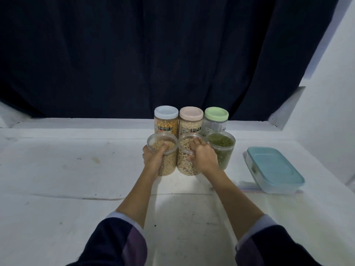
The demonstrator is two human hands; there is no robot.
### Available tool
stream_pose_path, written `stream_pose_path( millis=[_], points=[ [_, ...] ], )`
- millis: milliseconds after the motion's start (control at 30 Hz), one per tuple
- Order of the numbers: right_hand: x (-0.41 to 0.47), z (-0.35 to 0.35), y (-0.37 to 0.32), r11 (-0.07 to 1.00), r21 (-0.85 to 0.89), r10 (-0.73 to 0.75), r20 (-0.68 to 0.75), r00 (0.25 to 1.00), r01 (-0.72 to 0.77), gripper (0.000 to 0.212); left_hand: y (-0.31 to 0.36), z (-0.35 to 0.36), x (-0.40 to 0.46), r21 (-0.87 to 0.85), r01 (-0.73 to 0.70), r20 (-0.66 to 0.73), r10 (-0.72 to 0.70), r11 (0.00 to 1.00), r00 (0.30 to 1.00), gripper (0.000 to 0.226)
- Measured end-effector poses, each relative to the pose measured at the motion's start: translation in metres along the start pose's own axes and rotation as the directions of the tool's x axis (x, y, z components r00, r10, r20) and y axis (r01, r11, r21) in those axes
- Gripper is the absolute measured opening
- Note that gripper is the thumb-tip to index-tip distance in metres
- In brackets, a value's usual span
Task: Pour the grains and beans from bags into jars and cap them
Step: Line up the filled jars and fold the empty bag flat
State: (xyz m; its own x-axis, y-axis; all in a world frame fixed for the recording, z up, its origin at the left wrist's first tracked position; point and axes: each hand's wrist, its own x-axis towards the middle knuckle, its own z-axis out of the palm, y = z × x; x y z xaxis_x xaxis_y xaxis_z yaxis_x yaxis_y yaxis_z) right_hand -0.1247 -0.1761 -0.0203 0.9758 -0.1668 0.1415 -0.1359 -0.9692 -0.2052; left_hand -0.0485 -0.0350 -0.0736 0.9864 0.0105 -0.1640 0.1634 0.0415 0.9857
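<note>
L hand grips open soybean jar; R hand grips open mixed-bean jar.

six jars, three lids, one container

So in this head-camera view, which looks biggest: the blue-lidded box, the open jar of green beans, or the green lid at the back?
1. Blue-lidded box: clearly largest.
2. Jar of green beans.
3. Green lid: smallest, though it sits farther back, and its width looks close to the jar's mouth.
</note>
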Motion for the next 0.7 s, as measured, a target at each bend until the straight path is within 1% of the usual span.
stream_pose_path(
  millis=[133,200,400,467,500,567,600,633,667,700],
  points=[
    [0.011,0.002,-0.003,1.000,0.010,0.026,0.000,1.000,-0.026,0.064,0.000,0.002,0.014,-0.002,-0.012,0.009,0.012,1.000,1.000,0.072],
    [0.016,0.004,-0.006,1.000,-0.002,0.029,-0.016,0.999,-0.029,0.064,0.000,0.002,0.021,-0.004,-0.011,0.012,0.011,1.000,1.000,0.073],
    [0.018,0.004,-0.004,0.998,0.047,0.049,-0.029,0.998,-0.048,0.063,0.002,0.003,0.025,0.037,0.013,-0.005,-0.013,0.999,1.000,0.073],
    [0.020,0.003,-0.004,0.997,0.047,0.054,-0.017,0.998,-0.054,0.064,0.007,0.004,0.020,0.057,0.000,-0.047,0.003,0.998,0.999,0.080],
    [0.022,0.001,-0.004,0.998,0.041,0.057,0.002,0.998,-0.057,0.065,0.009,0.005,0.016,0.101,-0.017,-0.115,0.029,0.995,0.993,0.086],
    [0.025,-0.002,0.001,0.998,0.049,0.041,0.027,0.999,-0.042,0.062,0.014,0.011,0.004,0.212,-0.100,-0.283,0.159,0.972,0.946,0.094],
    [0.022,-0.004,0.003,0.996,0.084,0.028,0.004,1.000,-0.028,0.057,0.017,0.014,-0.006,0.243,-0.156,-0.352,0.237,0.957,0.905,0.091],
    [0.018,-0.007,0.007,0.989,0.145,0.023,-0.064,0.998,-0.013,0.047,0.018,0.018,-0.016,0.251,-0.217,-0.411,0.307,0.943,0.858,0.082],
    [0.013,-0.009,0.012,0.975,0.222,0.028,-0.190,0.981,0.015,0.037,0.019,0.023,-0.026,0.257,-0.286,-0.459,0.377,0.923,0.805,0.069],
    [0.006,-0.010,0.017,0.953,0.299,0.059,-0.340,0.938,0.048,0.027,0.018,0.029,-0.034,0.271,-0.361,-0.490,0.451,0.892,0.746,0.056]
  ],
)
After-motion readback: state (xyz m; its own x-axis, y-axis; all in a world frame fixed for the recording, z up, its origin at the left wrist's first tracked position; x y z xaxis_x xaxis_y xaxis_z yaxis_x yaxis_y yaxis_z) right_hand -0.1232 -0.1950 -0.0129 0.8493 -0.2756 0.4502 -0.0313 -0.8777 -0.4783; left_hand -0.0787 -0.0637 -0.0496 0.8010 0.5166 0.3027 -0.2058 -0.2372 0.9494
